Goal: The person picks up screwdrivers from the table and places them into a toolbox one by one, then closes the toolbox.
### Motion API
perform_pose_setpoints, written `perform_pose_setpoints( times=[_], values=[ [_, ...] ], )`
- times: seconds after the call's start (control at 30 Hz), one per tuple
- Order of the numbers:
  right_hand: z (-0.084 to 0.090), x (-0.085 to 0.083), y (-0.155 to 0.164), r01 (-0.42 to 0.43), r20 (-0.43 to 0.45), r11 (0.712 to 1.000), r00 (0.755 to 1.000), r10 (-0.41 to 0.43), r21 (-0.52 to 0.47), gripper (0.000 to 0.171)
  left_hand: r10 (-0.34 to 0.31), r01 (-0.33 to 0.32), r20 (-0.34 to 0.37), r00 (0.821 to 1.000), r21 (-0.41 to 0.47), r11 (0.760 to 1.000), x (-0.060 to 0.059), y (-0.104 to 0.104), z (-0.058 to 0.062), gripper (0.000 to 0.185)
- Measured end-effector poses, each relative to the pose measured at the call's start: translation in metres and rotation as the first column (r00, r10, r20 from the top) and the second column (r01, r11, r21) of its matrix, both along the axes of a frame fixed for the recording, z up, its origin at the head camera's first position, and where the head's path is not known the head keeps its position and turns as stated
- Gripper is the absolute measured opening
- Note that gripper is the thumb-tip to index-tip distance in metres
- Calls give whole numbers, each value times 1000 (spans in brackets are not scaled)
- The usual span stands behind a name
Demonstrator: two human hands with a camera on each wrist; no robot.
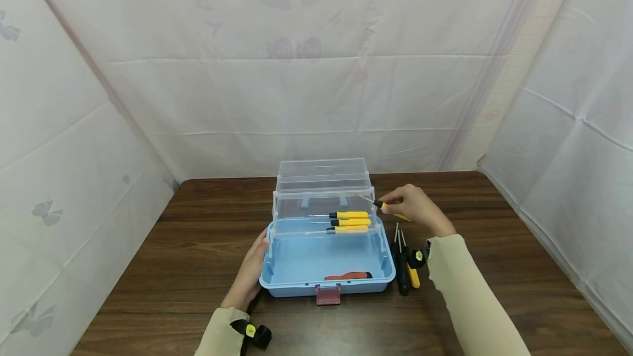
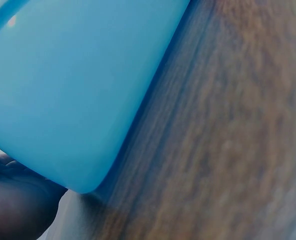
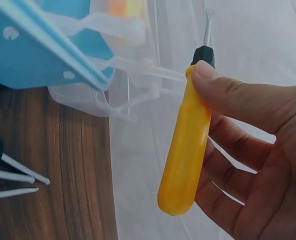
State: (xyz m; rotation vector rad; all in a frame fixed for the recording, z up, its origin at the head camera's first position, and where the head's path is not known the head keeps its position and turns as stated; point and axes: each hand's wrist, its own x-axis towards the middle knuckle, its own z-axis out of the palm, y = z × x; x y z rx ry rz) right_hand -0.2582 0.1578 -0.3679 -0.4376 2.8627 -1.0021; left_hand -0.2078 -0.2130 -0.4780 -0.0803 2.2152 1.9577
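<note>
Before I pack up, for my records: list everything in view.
Toolbox: one, blue, on table
Table: one, brown, beneath toolbox
Sheeting: some, white, beyond table
Latch: one, pink, toolbox front
Trays: count unclear, transparent, toolbox back
Screwdrivers: three, yellow, in trays
Handle: one, red, inside toolbox
Loose screwdrivers: two black, one yellow, toolbox's right
Held screwdriver: one, yellow, right hand
Cameras: two, black, on wrists
Sleeves: two, cream, on arms
Left hand: one, at toolbox
Right hand: one, pinching screwdriver

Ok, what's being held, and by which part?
Right hand pinches a yellow screwdriver by its handle, near the black collar. Left hand touches the left side of the blue box; hold unclear.
</note>
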Motion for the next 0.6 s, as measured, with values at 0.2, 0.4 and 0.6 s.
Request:
perform_pose_setpoints(
  times=[0.2,0.4,0.6],
  values=[
    [-1,-3,-10,-7,-36,1000,999,7,-6,25,3,-3,-4,1000,-1,1000,-1,0,-1,55],
    [1,-5,-20,-15,-46,999,999,13,-28,25,8,-8,2,1000,8,1000,-2,0,-2,54],
    [1,-8,-29,-26,-37,999,999,24,-38,25,7,-7,6,1000,2,1000,-3,-1,-3,56]
  ],
)
